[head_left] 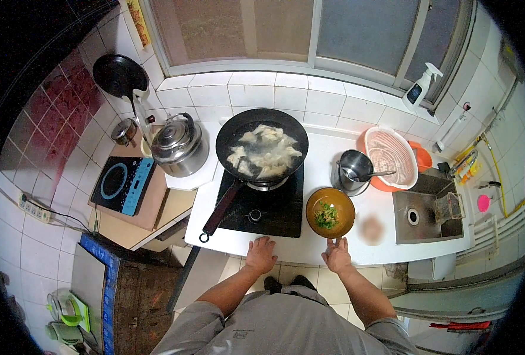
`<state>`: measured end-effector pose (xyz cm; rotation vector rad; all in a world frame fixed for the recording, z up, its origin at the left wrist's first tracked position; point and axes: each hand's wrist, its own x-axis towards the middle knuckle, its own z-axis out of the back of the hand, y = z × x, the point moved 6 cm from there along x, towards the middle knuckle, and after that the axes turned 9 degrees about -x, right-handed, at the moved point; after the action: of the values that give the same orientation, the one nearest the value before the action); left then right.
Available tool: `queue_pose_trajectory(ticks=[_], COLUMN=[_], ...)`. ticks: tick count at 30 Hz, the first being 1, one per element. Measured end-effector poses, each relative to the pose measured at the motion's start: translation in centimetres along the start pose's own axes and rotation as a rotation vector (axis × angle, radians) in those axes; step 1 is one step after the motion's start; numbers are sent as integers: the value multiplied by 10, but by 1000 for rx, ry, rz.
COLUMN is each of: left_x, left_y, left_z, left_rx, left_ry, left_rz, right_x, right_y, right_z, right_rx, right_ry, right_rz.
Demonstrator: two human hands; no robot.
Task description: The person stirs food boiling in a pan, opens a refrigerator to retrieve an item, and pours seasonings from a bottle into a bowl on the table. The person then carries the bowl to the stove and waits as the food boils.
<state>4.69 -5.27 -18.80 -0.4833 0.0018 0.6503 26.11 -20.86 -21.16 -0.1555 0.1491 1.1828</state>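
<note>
My left hand (pixel 262 254) rests at the counter's front edge, just below the black gas stove (pixel 233 222), fingers stretched out and holding nothing. My right hand (pixel 337 257) is at the edge below a brown bowl (pixel 349 216). Its fingers reach toward the bowl's near rim, some partly bent; whether they touch it I cannot tell. Chopped green herbs (pixel 326 216) lie inside the bowl. On the burner sits a black wok (pixel 230 127), its dark handle pointing toward my left side. Pale, dumpling-like pieces (pixel 265 155) in cloudy liquid fill the wok.
Behind the bowl stands a metal pot (pixel 344 177) with a ladle (pixel 376 175) in it. Farther right are a pink-white colander (pixel 392 151) and a sink (pixel 401 228). A steel kettle (pixel 182 154) and an induction cooker (pixel 120 186) stand left. A spray bottle (pixel 417 92) is on the sill.
</note>
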Motion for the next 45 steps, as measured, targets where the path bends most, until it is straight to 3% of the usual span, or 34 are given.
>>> queue_pose_trajectory(ticks=[7,16,45], left_x=[0,0,1], left_y=[-4,-3,-1], left_z=[5,4,2], left_rx=[13,11,-8], left_ry=[44,34,26], left_rz=[31,13,17], right_x=[-2,-2,-2], right_y=[2,0,0], right_z=[13,4,4], right_rx=[36,54,54], right_ry=[36,-83,-18], right_rz=[-23,10,2])
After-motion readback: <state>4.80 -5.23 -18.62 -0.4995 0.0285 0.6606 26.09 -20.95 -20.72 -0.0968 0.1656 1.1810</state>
